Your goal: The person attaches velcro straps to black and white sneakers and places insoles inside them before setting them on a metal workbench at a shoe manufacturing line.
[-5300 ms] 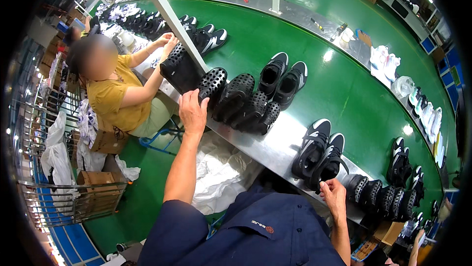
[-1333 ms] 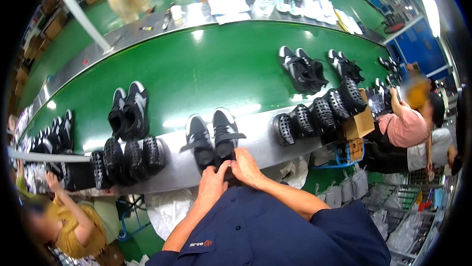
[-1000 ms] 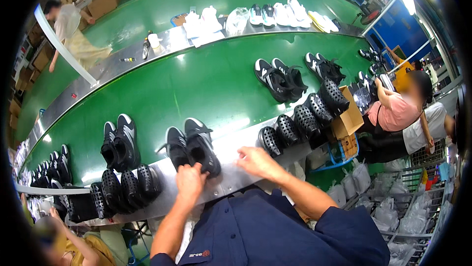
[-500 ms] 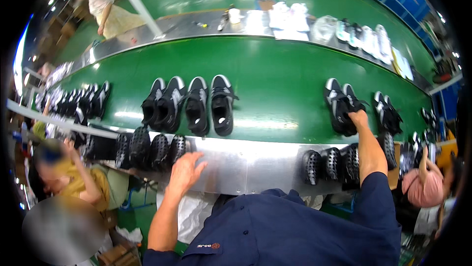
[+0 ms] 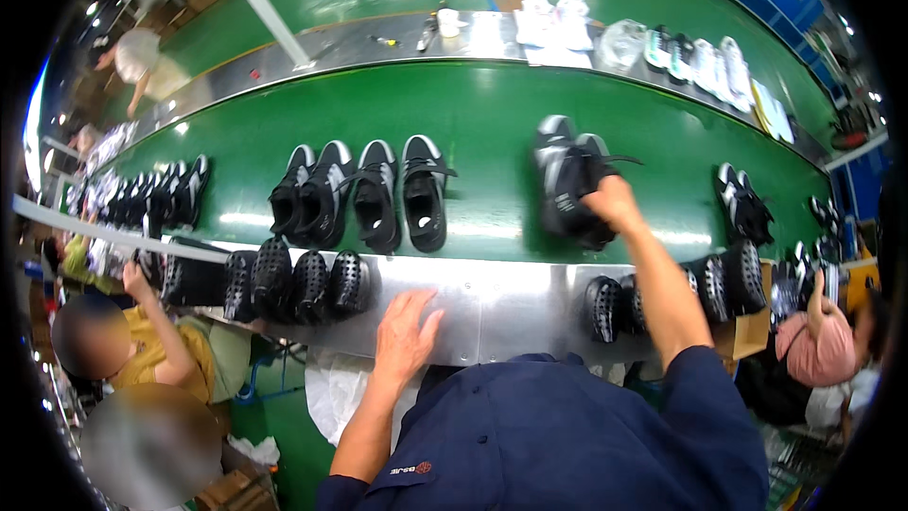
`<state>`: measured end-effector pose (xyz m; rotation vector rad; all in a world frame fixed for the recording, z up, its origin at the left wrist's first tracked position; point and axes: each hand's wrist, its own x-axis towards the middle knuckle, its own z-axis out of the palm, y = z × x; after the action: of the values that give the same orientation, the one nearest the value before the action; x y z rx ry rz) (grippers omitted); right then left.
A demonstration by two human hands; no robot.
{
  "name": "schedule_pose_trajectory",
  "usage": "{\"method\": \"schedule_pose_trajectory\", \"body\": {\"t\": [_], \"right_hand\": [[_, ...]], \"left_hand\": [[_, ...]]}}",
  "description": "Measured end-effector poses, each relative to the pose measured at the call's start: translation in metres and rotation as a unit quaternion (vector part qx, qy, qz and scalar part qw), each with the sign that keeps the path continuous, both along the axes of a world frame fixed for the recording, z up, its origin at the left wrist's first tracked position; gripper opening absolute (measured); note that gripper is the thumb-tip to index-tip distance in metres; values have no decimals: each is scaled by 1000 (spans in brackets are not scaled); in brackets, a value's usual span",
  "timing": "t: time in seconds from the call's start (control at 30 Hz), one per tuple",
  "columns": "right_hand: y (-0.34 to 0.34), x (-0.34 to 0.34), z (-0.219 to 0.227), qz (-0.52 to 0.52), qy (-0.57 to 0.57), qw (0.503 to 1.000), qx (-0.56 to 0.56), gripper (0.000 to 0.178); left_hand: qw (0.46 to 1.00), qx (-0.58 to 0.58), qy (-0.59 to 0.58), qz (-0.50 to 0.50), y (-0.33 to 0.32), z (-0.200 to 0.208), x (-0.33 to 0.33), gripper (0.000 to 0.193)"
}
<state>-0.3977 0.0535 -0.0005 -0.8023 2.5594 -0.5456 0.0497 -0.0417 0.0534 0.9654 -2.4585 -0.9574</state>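
My right hand point(image 5: 613, 201) is closed round the heel end of a pair of black sneakers point(image 5: 560, 185) with pale toes, held over the green belt point(image 5: 492, 171). A loose strap or lace sticks out to the right from the pair. How my fingers grip inside the shoes is hidden. My left hand point(image 5: 407, 329) hovers over the metal ledge point(image 5: 463, 308), fingers spread and holding nothing. Further left on the belt stand several black sneakers, among them one point(image 5: 425, 194) nearest the middle. Another black pair point(image 5: 742, 204) stands to the right.
Black shoes with studded soles outward line the ledge at left point(image 5: 310, 284) and right point(image 5: 602, 308). A far metal shelf point(image 5: 359, 43) carries white shoes point(image 5: 714, 74) and a clear plastic bag point(image 5: 621, 48). Co-workers sit at left point(image 5: 180, 350) and right point(image 5: 815, 346).
My right hand has brought the black sneaker pair leftward along the belt. My left hand has shifted right over the ledge. A distant person at upper left has bent lower and moved left.
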Motion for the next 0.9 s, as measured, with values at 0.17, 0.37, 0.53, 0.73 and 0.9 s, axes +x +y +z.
{"method": "schedule_pose_trajectory", "body": {"t": [0.17,0.37,0.53,0.73,0.9], "right_hand": [[19,176,42,45,-4,999,12,32],[43,314,6,92,3,996,-5,29],[136,274,101,-80,-2,979,-186,33],[283,146,111,-287,362,885,59,66],[305,87,96,-256,318,890,204,66]], "left_hand": [[990,81,104,-45,-12,2,-57,64],[979,117,-60,-153,-35,-42,-47,76],[978,-105,-118,-134,-32,-9,-28,55],[947,-192,-58,-253,17,-6,-66,53],[945,-201,-42,-254,30,-39,-80,41]]}}
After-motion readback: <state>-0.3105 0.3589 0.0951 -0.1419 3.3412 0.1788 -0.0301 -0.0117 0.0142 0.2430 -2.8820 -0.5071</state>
